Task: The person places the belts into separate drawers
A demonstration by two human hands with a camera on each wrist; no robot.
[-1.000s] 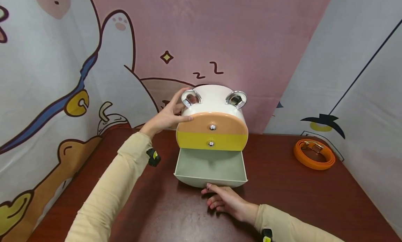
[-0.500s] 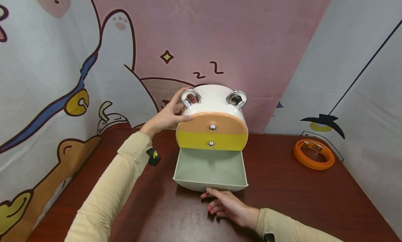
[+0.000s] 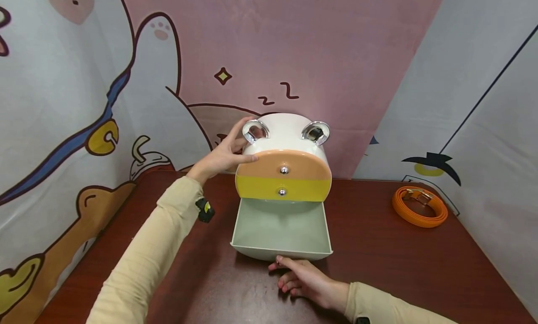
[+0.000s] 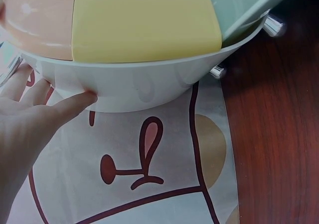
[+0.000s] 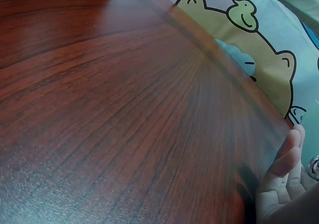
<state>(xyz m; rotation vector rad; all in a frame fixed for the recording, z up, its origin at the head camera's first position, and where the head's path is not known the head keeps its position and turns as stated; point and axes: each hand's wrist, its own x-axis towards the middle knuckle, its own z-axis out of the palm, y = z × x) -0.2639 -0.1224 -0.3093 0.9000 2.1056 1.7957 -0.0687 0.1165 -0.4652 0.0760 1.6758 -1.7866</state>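
Centre frame, our left hand [image 3: 224, 157] spreads against the glossy white rounded cabinet [image 3: 286, 131]; lower centre, our right hand [image 3: 310, 281] pinches the small silver knob [image 5: 314, 167] of the pale green, open-topped drawer [image 3: 281, 228]. We'd brace firmly, draw straight, both edges level.

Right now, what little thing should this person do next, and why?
Probably ease the right hand away from the green drawer: it already stands well out, its inside in plain view, and the left hand rests against the cabinet.
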